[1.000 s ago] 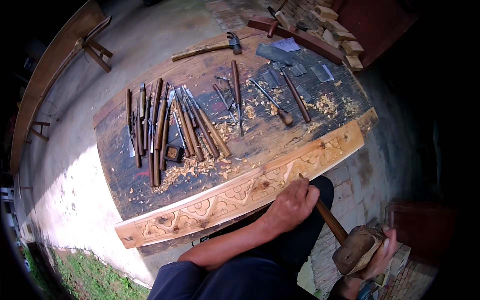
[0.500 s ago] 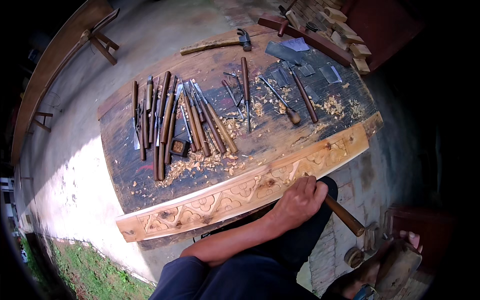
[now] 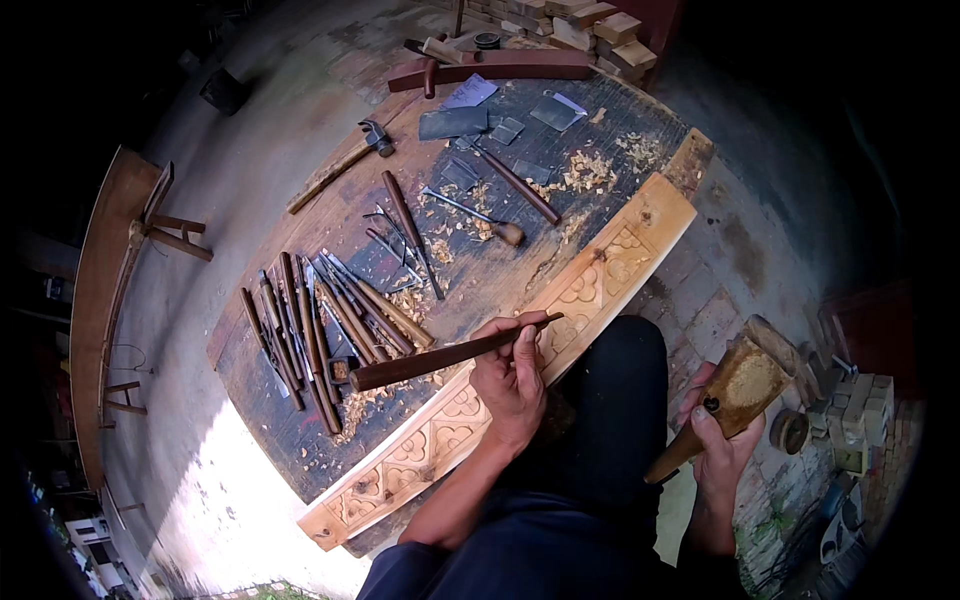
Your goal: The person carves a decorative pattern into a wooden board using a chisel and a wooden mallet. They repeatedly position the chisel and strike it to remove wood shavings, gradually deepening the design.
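Observation:
My left hand [image 3: 512,385] is closed around a carving chisel [image 3: 425,362], its dark wooden handle pointing left. The chisel's tip end lies over a long pale board [image 3: 610,285] carved with a row of floral and zigzag motifs; whether it touches cannot be made out. At the right, beyond my knee, my right hand [image 3: 718,450] grips a worn wooden mallet [image 3: 757,372]. The mallet's head is raised towards the far side and its tapered handle slants down to the left. The board runs along the near edge of a dark workbench [image 3: 325,235].
Several chisels and gouges [image 3: 300,320] lie bunched on the bench's left side among wood shavings [image 3: 590,172]. A claw hammer [image 3: 340,168] rests at the far edge. Flat grey sheets [image 3: 453,123] and a reddish wooden plane [image 3: 500,70] lie beyond. Wood blocks [image 3: 600,30] are stacked behind.
The view has swung round to the right. My left hand has turned the chisel so its handle points left instead of lower right. My right hand has brought the mallet up into fuller view.

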Available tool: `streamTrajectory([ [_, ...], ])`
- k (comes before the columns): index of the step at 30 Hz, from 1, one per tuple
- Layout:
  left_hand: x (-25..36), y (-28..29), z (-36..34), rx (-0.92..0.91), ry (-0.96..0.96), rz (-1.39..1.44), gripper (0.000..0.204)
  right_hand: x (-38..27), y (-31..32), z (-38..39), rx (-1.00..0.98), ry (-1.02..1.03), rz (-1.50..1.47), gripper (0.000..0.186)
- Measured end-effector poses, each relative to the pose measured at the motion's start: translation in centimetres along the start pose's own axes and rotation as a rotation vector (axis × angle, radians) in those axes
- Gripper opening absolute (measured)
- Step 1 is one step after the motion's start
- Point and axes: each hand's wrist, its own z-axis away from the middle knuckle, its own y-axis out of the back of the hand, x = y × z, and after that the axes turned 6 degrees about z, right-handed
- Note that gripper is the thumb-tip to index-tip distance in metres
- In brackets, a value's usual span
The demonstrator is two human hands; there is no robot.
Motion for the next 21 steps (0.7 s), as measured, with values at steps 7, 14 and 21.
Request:
streamTrajectory([
  [7,-1.9,1.0,2.4,-0.150,-0.025,0.009,0.017,6.7,-0.9,0.2,-0.065,-0.246,0.080,0.024],
  [14,-1.8,0.7,2.7,-0.186,-0.028,-0.014,0.015,7.1,-0.6,-0.8,-0.090,-0.258,0.048,0.021],
  [21,-1.7,0.6,2.3,-0.205,-0.011,0.008,0.014,7.4,-0.2,-0.9,-0.116,-0.283,0.060,0.024],
])
